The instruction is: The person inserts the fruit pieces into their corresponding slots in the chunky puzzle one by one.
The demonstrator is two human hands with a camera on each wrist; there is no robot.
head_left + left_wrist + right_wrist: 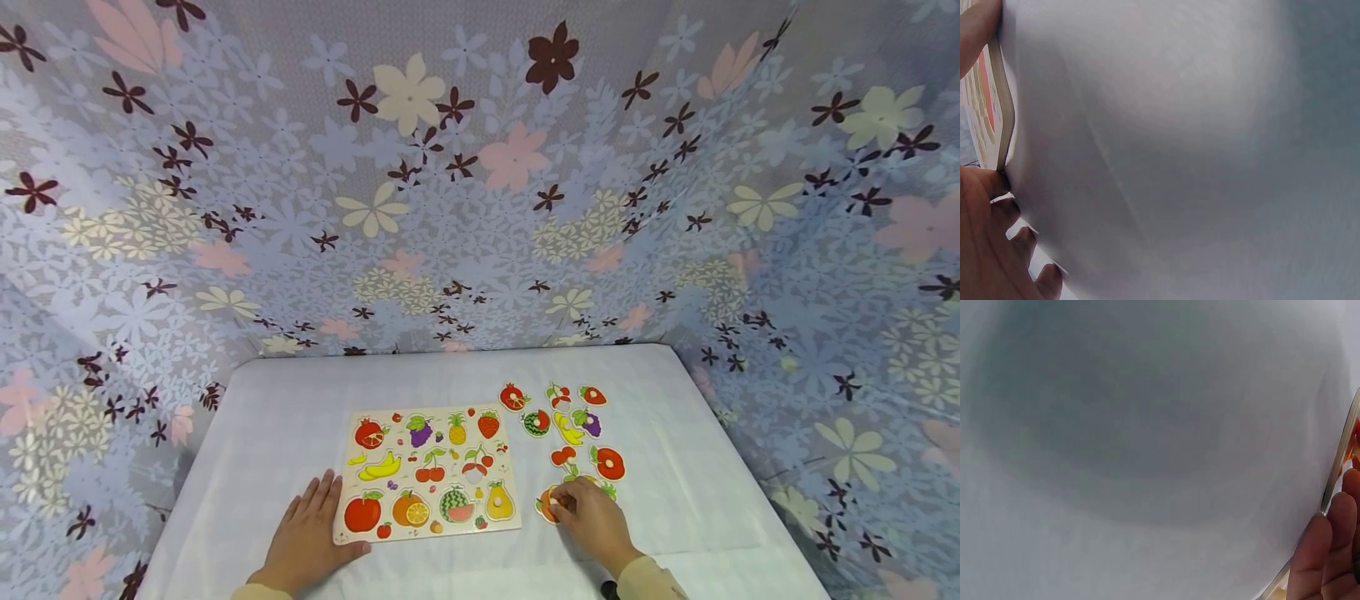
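A wooden fruit puzzle board (401, 498) lies on the white-covered table. My left hand (303, 529) rests flat at its lower left corner, fingers spread, thumb along the front edge. The board's thick edge (1005, 119) also shows beside the thumb in the left wrist view. To the right of the board, my right hand (596, 521) pinches an orange puzzle piece (545, 505) with thumb and index finger. Another piece (609, 490) is partly hidden behind that hand. Close by lie a cherry piece (564, 458) and a red apple piece (609, 463).
Farther back on the right are pomegranate (512, 397), watermelon (534, 423), banana (570, 432), grape (590, 422) and strawberry (593, 397) pieces. A small black object (609, 590) is by the right sleeve. Flowered cloth (450, 208) surrounds the table on the back and sides.
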